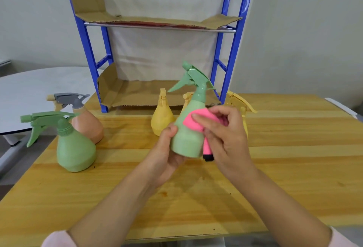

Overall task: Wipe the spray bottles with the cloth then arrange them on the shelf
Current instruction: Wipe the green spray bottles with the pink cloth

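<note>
Now my left hand grips the green bottle, held up mid-worktop, with the shelf at twelve o'clock. My right hand pinches the pink cloth against it. I'd turn it slowly, wiping all round.

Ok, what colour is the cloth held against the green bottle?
The cloth is bright pink; head view shows it best.

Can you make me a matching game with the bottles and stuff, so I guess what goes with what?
1. pink cloth
2. peach bottle
3. tilted green bottle
4. shelf

A. blue frame, cardboard floors
B. left hand grips it
C. right hand holds it against a bottle
D. stands on the table, grey sprayer

Pairs: 1-C, 2-D, 3-B, 4-A
</note>
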`<state>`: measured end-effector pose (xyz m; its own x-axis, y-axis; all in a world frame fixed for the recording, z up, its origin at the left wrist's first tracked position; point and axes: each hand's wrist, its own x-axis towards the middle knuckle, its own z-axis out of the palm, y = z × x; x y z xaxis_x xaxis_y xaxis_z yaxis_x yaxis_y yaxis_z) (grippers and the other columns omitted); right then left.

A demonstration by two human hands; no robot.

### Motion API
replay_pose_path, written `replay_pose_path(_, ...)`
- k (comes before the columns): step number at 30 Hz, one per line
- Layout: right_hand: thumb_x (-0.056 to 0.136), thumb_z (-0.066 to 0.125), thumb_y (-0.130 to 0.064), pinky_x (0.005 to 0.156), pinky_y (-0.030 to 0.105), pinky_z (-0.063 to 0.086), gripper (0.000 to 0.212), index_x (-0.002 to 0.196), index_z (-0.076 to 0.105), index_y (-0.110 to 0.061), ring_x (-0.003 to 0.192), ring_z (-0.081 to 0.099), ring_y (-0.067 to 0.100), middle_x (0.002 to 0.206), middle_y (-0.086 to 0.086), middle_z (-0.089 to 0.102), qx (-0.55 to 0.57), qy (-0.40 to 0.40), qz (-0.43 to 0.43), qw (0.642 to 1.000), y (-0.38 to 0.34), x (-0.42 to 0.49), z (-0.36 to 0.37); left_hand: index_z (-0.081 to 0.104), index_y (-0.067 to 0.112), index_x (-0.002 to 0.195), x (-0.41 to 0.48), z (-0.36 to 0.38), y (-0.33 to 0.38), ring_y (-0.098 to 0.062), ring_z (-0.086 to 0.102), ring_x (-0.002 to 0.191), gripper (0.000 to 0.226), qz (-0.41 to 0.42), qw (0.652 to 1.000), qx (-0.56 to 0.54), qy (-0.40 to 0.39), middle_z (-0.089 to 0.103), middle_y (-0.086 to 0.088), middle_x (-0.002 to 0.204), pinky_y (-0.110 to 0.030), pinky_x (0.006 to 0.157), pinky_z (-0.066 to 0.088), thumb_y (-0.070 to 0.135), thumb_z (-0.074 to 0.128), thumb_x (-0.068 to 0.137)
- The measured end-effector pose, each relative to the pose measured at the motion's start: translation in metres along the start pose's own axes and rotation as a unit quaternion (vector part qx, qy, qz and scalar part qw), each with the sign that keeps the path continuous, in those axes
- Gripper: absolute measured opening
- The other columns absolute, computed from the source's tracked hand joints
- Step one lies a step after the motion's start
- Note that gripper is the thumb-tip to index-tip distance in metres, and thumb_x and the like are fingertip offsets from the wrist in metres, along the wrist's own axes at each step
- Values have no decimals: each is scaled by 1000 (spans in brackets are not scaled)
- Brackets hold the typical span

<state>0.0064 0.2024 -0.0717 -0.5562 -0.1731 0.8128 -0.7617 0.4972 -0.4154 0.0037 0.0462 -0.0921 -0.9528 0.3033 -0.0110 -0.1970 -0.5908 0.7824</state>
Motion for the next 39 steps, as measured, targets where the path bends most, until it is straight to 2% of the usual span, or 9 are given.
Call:
replay_pose_path(7,92,54,-4,98,21,37,36,122,62,-23,111,44,12,113,-8,42,32,3,52,998,0,10,0,55,7,124,2,6,0,-23,67,84,51,-38,999,-28,0,69,-13,101,-36,67,56,39,39,88)
replay_pose_path(13,91,55,-13,98,26,40,33,121,64,-23,114,46,26,118,-4,43,27,-32,11,999,-4,-21,6,56,5,122,6,12,12,-27,66,100,65,-25,999,-44,-1,67,-19,114,-37,82,57,55,40,83)
replay_pose_path(15,92,54,-15,100,28,41,31,121,64,-24,115,45,26,118,-7,41,20,-38,3,999,-2,-29,7,52,1,125,6,9,11,-30,66,103,71,-17,998,-61,-4,66,-21,116,-38,80,58,53,60,76)
replay_pose_path(17,93,54,-17,99,31,42,31,121,62,-26,115,45,25,119,-10,40,22,-35,8,999,0,-30,7,40,1,136,6,5,8,-36,59,113,97,-8,998,-66,-8,56,-26,128,-40,80,56,42,85,60)
replay_pose_path(20,92,54,-17,97,31,43,32,121,61,-28,114,46,26,118,-13,39,14,-40,0,999,1,-26,5,34,5,140,10,1,6,-38,58,115,111,-11,997,-77,-21,53,-26,133,-41,79,55,28,93,49)
replay_pose_path(26,91,56,-12,99,25,41,34,121,64,-24,112,45,14,114,-1,45,39,9,72,997,8,3,-4,48,7,131,6,1,0,-23,65,101,97,-11,998,-47,-41,64,-12,118,-38,77,55,34,90,48)
replay_pose_path(30,91,55,-11,100,24,40,34,120,62,-29,112,44,5,115,-10,44,50,34,122,991,16,16,-9,51,5,126,1,3,-4,-21,68,98,91,-22,998,-48,-25,69,-10,111,-31,76,57,24,88,45)
replay_pose_path(34,90,57,-7,99,23,40,37,122,62,-24,113,45,10,115,-6,45,52,24,99,993,11,4,-3,49,4,128,4,5,1,-24,66,102,62,-4,997,-76,-21,65,-13,117,-35,84,56,18,64,70)
replay_pose_path(39,91,57,-13,100,27,39,34,122,63,-23,114,43,22,119,-1,43,-16,-21,1,1000,1,-25,7,41,7,137,6,4,10,-33,58,108,57,22,995,-101,-14,55,-22,129,-39,84,54,20,53,83)
